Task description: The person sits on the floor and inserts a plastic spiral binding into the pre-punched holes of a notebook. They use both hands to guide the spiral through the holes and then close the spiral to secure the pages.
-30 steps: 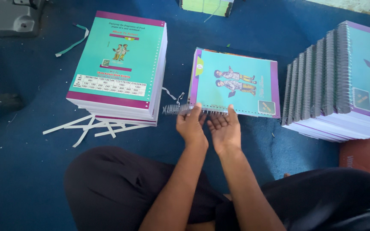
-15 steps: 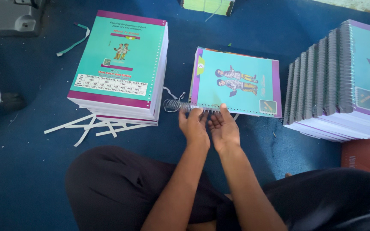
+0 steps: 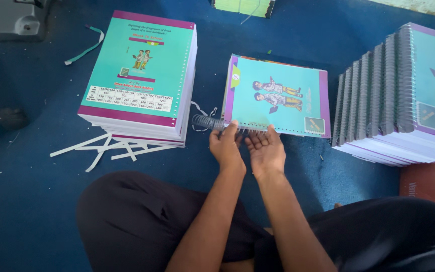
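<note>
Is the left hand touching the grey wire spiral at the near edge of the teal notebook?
Touching. In the head view the left hand has its fingertips on the grey wire spiral, where it enters the teal notebook.

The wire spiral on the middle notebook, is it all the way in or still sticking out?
Sticking out. Part of the wire spiral pokes past the left corner of the notebook, while the left hand and right hand hold that punched edge.
</note>
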